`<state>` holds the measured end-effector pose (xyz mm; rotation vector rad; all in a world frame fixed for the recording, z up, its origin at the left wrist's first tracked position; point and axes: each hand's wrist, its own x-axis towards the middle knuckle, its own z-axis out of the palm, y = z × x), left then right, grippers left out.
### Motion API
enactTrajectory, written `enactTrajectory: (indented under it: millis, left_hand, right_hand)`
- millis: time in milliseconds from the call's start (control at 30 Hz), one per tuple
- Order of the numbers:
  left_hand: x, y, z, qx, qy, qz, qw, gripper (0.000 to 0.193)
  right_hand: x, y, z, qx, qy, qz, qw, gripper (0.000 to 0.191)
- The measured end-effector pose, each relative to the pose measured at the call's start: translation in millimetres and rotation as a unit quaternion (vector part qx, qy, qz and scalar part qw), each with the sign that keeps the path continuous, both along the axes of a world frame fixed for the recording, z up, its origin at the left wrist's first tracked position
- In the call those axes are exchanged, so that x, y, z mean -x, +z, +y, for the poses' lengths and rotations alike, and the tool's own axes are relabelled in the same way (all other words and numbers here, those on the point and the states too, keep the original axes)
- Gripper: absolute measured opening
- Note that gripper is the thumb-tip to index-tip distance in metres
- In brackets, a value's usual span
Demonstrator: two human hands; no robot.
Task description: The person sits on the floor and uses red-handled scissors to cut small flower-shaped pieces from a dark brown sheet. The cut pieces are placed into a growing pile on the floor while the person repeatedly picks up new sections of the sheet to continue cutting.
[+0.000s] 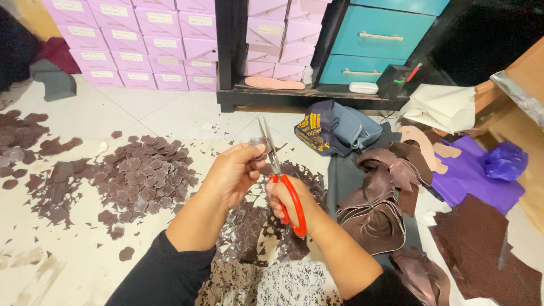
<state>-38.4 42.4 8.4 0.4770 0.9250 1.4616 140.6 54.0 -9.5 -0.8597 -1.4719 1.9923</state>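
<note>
The left hand [231, 173] pinches a small brown piece [259, 145] against the blades of red-handled scissors [281, 181], gripped by the right hand [290, 199]. Cut brown shapes [141, 175] heap left (on pale floor), stacked brown leather [381, 198] right.

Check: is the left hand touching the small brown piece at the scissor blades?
Touching. The head view shows the left hand pinching the brown piece between its fingertips, no gap, beside the scissors held in the right hand.
</note>
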Motion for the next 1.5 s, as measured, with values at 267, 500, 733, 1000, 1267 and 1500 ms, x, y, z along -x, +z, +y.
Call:
enactTrajectory:
  millis: [267, 500, 733, 1000, 1267, 1500]
  left_hand:
    - [2, 9, -4, -0.036, 0.016, 0.029, 0.999, 0.006]
    - [11, 13, -5, -0.056, -0.001, 0.057, 0.997, 0.006]
    - [6, 13, -8, -0.050, 0.007, 0.103, 0.993, 0.009]
    - [-2, 4, -4, -0.058, 0.035, 0.083, 0.994, 0.009]
    - [-5, -5, 2, -0.069, 0.054, 0.027, 0.996, 0.011]
    - [-6, -4, 2, -0.073, 0.063, 0.013, 0.995, 0.012]
  right_hand:
    - [-5, 3, 1, -0.065, 0.030, -0.036, 0.997, 0.017]
    - [-11, -8, 9, -0.043, 0.125, 0.031, 0.991, 0.023]
    - [-11, -5, 7, -0.123, 0.103, 0.006, 0.987, 0.023]
    - [-6, 0, 2, -0.101, 0.042, -0.038, 0.993, 0.018]
    - [0, 4, -2, -0.069, -0.006, -0.035, 0.997, 0.023]
    - [2, 8, -7, -0.052, -0.006, -0.024, 0.998, 0.026]
